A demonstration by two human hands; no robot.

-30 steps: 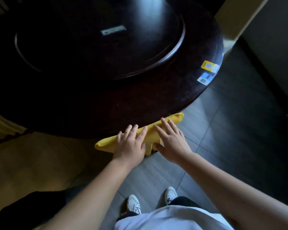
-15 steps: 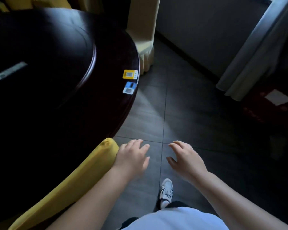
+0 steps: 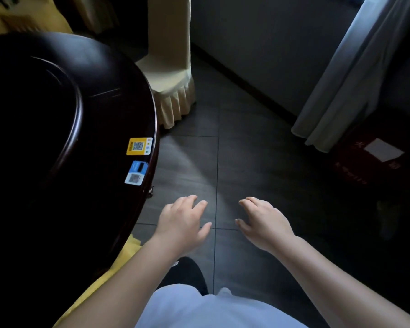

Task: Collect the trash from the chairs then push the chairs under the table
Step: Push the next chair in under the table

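Note:
The round dark wooden table [image 3: 57,138] fills the left of the head view. A yellow-covered chair [image 3: 97,287] is tucked under its near edge, only its back showing at the lower left. A cream-covered chair [image 3: 171,74] stands at the table's far right edge, its seat out from under the table. I see no trash on it. My left hand [image 3: 182,223] and my right hand [image 3: 263,223] hover over the floor with fingers relaxed, holding nothing and touching nothing.
Yellow and blue QR stickers [image 3: 139,146] sit near the table's rim. Dark tiled floor [image 3: 246,162] stretches ahead. A grey curtain [image 3: 355,74] hangs at the right, with a dark red box [image 3: 374,162] below it. A wall [image 3: 258,43] runs behind.
Both hands have left the yellow chair back, which now sits under the table. My view has swung right toward the cream chair and the curtain.

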